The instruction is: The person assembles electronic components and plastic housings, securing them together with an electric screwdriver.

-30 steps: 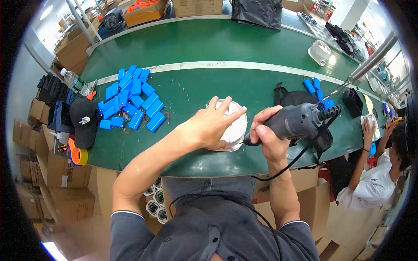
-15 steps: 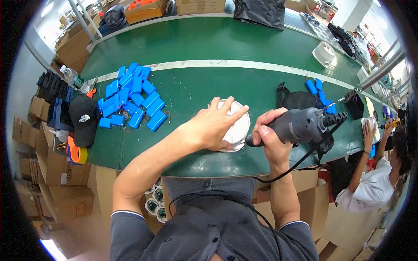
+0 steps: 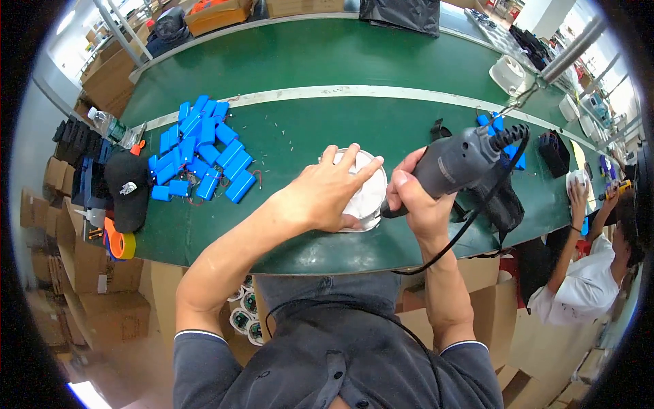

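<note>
My left hand (image 3: pixel 330 193) spans a white round plastic housing (image 3: pixel 368 199) lying on the green bench, fingers spread over its far side and thumb at its near edge, holding it in place. In my right hand (image 3: pixel 420 198) is a black corded electric screwdriver (image 3: pixel 453 162), tilted, its nose at the housing's right edge. My fingers wrap its front end. The bit and the spot it meets are hidden. A black cable (image 3: pixel 470 221) loops down from the tool's rear, beside a hanging metal hook and spring (image 3: pixel 519 99).
Blue wired battery packs (image 3: pixel 204 151) are heaped at left, small screws strewn beside them. A black cap (image 3: pixel 128 189), yellow tape (image 3: pixel 122 244) and bottle (image 3: pixel 112 126) line the left edge. A black bag (image 3: pixel 501 204) lies right, before a co-worker (image 3: pixel 575 273). A white housing (image 3: pixel 507 73) stands far right.
The screwdriver's rear end has swung away from me and a little left, so the tool stands steeper. My left hand keeps its hold on the housing. The whole view has shifted slightly.
</note>
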`<action>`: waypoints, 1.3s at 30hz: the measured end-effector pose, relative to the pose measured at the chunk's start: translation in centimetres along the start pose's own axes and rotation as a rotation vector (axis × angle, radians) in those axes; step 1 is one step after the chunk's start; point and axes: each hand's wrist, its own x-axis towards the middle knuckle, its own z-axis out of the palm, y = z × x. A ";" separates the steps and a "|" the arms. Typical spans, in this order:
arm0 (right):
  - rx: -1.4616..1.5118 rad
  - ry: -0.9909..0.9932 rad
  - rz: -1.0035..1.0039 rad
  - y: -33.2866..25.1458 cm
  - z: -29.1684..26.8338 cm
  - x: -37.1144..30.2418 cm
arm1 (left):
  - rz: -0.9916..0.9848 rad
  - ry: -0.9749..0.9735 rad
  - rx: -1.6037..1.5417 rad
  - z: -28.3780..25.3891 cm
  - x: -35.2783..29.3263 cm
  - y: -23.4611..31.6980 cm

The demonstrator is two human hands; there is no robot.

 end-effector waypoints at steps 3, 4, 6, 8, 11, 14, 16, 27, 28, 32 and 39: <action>0.001 -0.039 -0.009 -0.2 -0.4 0.2 | -0.018 0.007 0.002 0.0 -0.1 0.0; 0.003 -0.043 -0.020 -0.2 -0.4 0.1 | -0.016 0.011 -0.003 -0.1 0.0 0.0; 0.007 -0.044 -0.035 -0.1 -0.6 0.0 | -0.012 0.013 -0.003 -0.4 0.0 0.1; -0.058 -0.086 -0.121 0.0 -0.9 -0.2 | 0.013 0.042 -0.004 -0.3 -0.1 0.2; -0.052 -0.106 -0.134 0.6 -1.6 -0.6 | 0.019 0.035 -0.014 -0.1 0.0 0.3; 0.011 -0.148 -0.143 0.1 -1.7 -0.9 | -0.016 -0.009 -0.021 -0.2 0.0 0.8; 0.125 -0.117 -0.132 -0.4 -2.1 -1.3 | -0.030 -0.024 -0.018 0.4 -0.2 0.9; 0.233 -0.006 -0.278 -3.4 -4.9 -0.7 | -0.047 0.314 -0.044 -1.0 -1.7 -0.3; 0.212 0.005 -0.274 -3.6 -4.9 -0.6 | -0.049 0.316 -0.044 -0.8 -1.5 -0.3; 0.370 -0.125 -0.381 -6.4 -3.4 0.3 | 0.294 0.402 -0.069 -1.0 0.6 2.1; 0.528 -0.222 -0.449 -8.5 -0.9 1.5 | 0.138 0.305 -0.017 -1.3 -0.8 2.0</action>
